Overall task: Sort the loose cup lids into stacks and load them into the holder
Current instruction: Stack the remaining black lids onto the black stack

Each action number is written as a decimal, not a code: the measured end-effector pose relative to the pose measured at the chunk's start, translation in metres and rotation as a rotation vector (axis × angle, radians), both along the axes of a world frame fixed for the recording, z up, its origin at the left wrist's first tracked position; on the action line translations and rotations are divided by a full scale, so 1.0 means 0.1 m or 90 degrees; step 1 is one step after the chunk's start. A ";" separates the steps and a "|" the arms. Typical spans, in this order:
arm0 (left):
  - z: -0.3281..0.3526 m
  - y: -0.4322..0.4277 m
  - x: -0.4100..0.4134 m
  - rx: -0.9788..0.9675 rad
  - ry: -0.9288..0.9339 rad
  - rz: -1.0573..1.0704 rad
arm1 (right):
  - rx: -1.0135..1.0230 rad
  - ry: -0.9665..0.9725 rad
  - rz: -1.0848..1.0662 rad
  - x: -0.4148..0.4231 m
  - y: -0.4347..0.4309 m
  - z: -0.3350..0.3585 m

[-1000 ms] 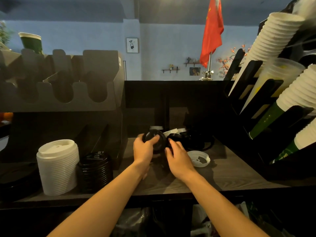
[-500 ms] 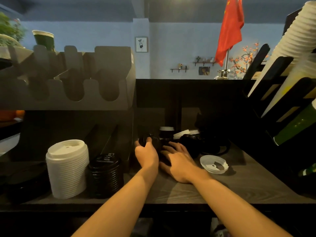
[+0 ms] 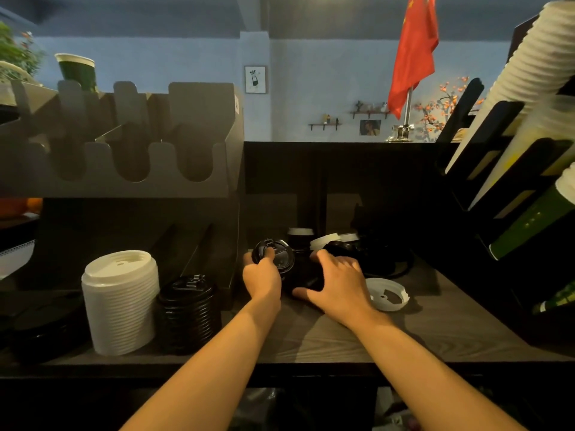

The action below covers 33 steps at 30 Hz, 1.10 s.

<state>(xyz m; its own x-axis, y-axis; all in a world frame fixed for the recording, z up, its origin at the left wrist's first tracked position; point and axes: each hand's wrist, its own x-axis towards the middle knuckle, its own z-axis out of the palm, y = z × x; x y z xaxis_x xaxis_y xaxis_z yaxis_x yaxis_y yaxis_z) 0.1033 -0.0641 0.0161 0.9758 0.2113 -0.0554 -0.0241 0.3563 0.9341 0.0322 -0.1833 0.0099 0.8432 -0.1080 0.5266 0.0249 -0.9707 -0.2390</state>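
Head view: left hand (image 3: 262,275) grips round black plastic lid (image 3: 275,256); right hand (image 3: 337,279), fingers spread, covers loose dark lids (image 3: 370,259); white stack (image 3: 119,301) and black stack (image 3: 186,312) built; grey holder (image 3: 124,144) unloaded.

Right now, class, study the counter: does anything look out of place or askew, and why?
One white lid lies alone, underside up, on the counter right of the right hand, far from the white lid stack. Loose black lids sit jumbled beyond it, unstacked.
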 end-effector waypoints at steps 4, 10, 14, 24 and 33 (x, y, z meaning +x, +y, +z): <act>0.00 -0.01 -0.01 0.007 -0.007 0.002 | 0.174 -0.046 0.028 -0.03 -0.09 -0.01; 0.02 -0.01 -0.03 0.031 0.004 -0.024 | 0.236 -0.117 0.054 -0.03 -0.08 0.00; 0.04 -0.01 -0.10 -0.006 0.023 -0.067 | 0.241 -0.141 0.065 -0.03 -0.08 0.00; -0.03 -0.08 -0.07 -0.069 -0.021 -0.230 | 0.234 -0.130 -0.009 0.01 -0.12 -0.02; -0.03 -0.05 -0.05 -0.017 -0.046 0.000 | 0.031 0.049 -0.083 -0.04 -0.10 -0.02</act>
